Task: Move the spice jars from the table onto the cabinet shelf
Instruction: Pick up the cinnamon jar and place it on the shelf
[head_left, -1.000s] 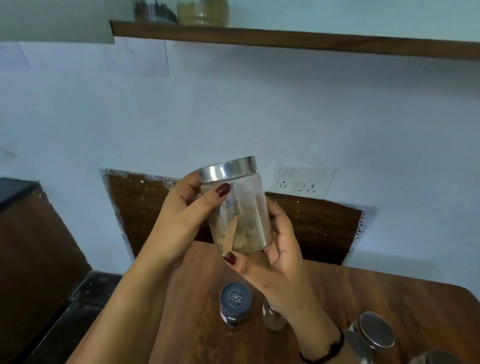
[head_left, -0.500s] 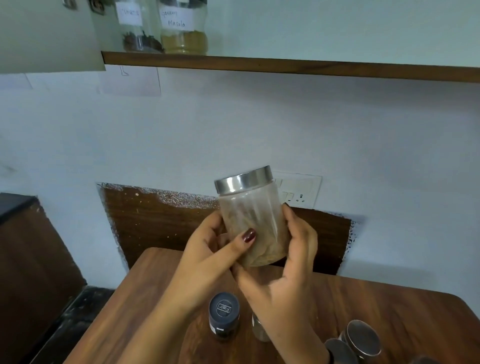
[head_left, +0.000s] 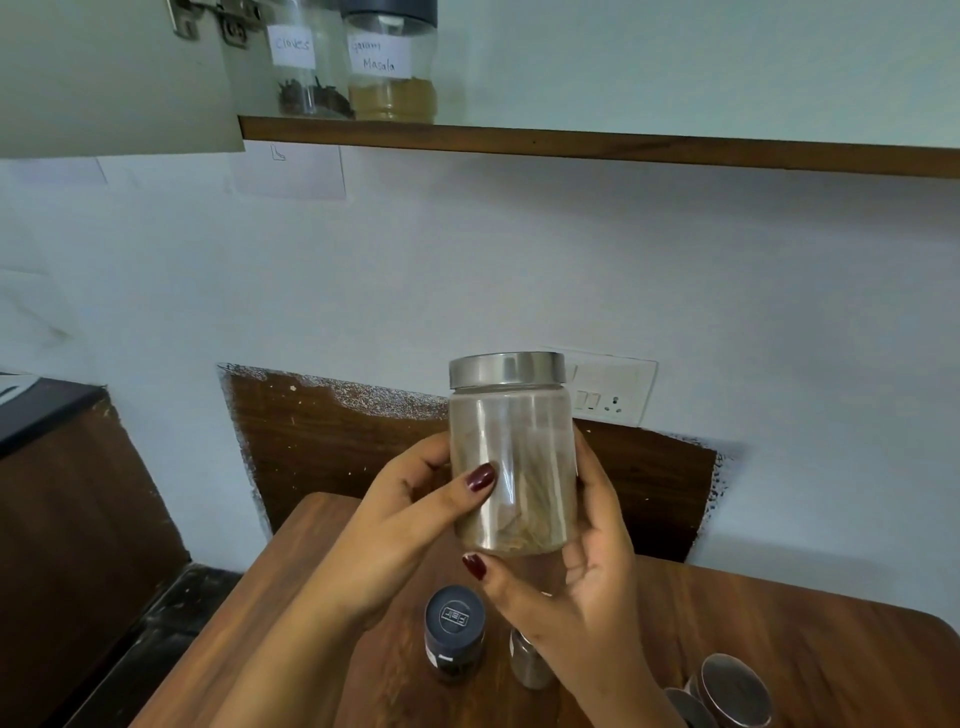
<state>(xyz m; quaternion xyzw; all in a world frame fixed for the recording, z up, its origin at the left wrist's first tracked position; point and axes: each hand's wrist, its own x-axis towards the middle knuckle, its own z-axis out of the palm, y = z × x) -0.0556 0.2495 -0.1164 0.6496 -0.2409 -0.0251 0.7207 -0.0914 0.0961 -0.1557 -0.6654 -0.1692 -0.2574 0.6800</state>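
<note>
Both hands hold a clear spice jar (head_left: 511, 457) with a steel lid upright above the wooden table (head_left: 779, 649). My left hand (head_left: 410, 519) grips its left side, thumb across the front. My right hand (head_left: 582, 582) cups its base and right side. On the table below stand a dark-lidded jar (head_left: 454, 631), a small jar (head_left: 527, 660) partly hidden by my right wrist, and steel-lidded jars (head_left: 735, 691) at the lower right. The cabinet shelf (head_left: 623, 148) runs across the top, bearing a "Cloves" jar (head_left: 306, 62) and a "Garam Masala" jar (head_left: 392, 62).
An open cabinet door (head_left: 109, 78) hangs at the upper left beside the shelf. A wall socket plate (head_left: 615, 387) sits behind the held jar. A dark wooden panel (head_left: 332, 447) backs the table. A dark counter (head_left: 36, 405) lies at the left.
The jar has gone from tilted to upright between both hands. The view has tipped upward, bringing the shelf and its two labelled jars into sight.
</note>
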